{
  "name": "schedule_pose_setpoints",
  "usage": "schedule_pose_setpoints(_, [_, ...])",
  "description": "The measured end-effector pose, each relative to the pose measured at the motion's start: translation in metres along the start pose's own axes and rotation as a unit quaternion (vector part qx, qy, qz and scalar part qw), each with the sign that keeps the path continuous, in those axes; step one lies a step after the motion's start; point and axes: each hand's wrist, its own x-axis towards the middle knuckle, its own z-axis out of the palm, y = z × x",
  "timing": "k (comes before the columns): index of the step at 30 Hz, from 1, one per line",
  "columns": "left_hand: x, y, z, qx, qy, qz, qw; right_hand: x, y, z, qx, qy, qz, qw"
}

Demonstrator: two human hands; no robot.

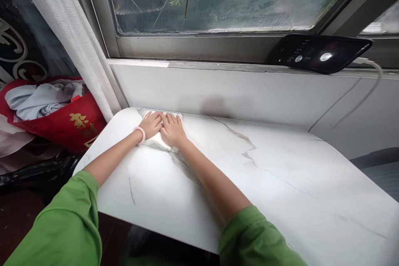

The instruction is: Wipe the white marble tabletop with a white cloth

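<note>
Both hands lie side by side at the far left of a white marble-patterned table (pixel 274 162). Under them is a flat white piece, likely a folded cloth or wipe (pixel 159 140), mostly covered by the palms. My left hand (pixel 151 125), with a pink coiled band at the wrist, lies flat on it with fingers stretched forward. Touching it on the right, my right hand (pixel 172 129) also presses down flat, its fingers extended. Neither hand's fingers are wrapped round anything.
A phone (pixel 321 53) with a white cable (pixel 375 66) leans on the window ledge at the back right. Left of the table hang a pale curtain (pixel 70 29) and a red bag (pixel 75 122) with grey cloth inside. A low white wall (pixel 187 87) borders the table's back edge.
</note>
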Motion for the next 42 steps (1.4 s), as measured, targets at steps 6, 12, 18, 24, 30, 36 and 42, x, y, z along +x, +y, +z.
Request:
schedule_pose_setpoints(6, [-0.048,0.051,-0.001,0.013,-0.006,-0.025,1.000,-0.061,-0.007,-0.013,0.002,-0.005,-0.025,1.000])
schedule_pose_setpoints(12, [-0.095,0.115,0.003,0.018,0.000,-0.035,0.999,-0.135,-0.006,-0.025,-0.006,0.014,-0.058,0.998])
schedule_pose_setpoints(18, [-0.142,0.170,0.004,0.006,0.036,0.001,0.999,-0.206,-0.009,-0.036,-0.015,0.051,-0.093,0.994])
schedule_pose_setpoints(24, [-0.150,0.178,0.004,-0.008,0.040,0.010,0.999,-0.218,-0.014,-0.046,0.015,0.024,-0.070,0.997])
schedule_pose_setpoints(30, [-0.096,0.147,0.009,-0.016,0.019,0.004,1.000,-0.169,0.003,-0.041,0.002,0.017,0.001,1.000])
schedule_pose_setpoints(36, [-0.007,0.101,0.016,-0.011,0.021,0.001,1.000,-0.086,0.041,-0.032,-0.035,0.013,0.029,0.999])
schedule_pose_setpoints(42, [0.063,0.073,0.024,-0.004,0.030,0.004,1.000,-0.028,0.079,-0.029,-0.040,0.014,0.048,0.998])
